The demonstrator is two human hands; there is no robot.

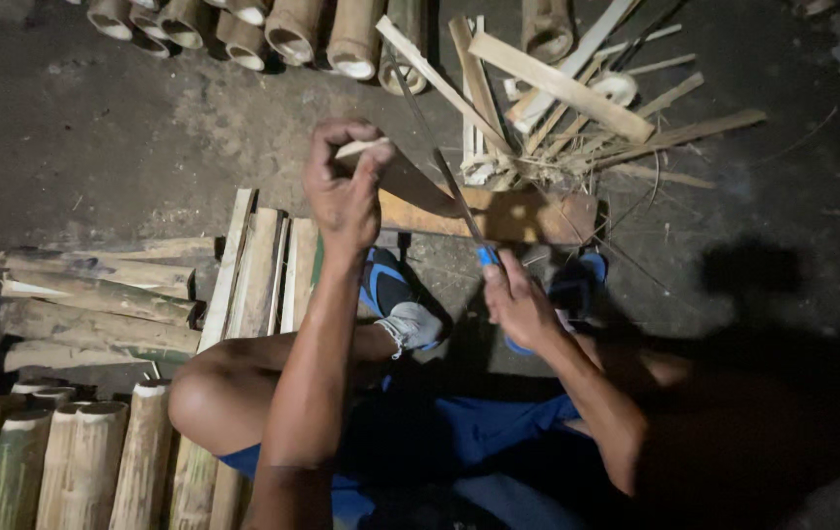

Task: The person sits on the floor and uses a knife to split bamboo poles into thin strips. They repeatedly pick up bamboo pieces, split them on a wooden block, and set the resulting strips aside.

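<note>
Both hands grip tight: left hand pinching a bamboo strip, right hand seemingly clutching a blue-handled blade.

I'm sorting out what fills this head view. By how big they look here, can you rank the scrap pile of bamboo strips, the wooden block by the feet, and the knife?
1. Scrap pile of bamboo strips, widest spread.
2. Wooden block.
3. Knife in the right hand, thin.
The pile lies farther from the camera, so its lead is only apparent size.

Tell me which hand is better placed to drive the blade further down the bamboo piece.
Right. The right hand grips the knife by its blue handle; the left hand is holding the bamboo piece.
</note>
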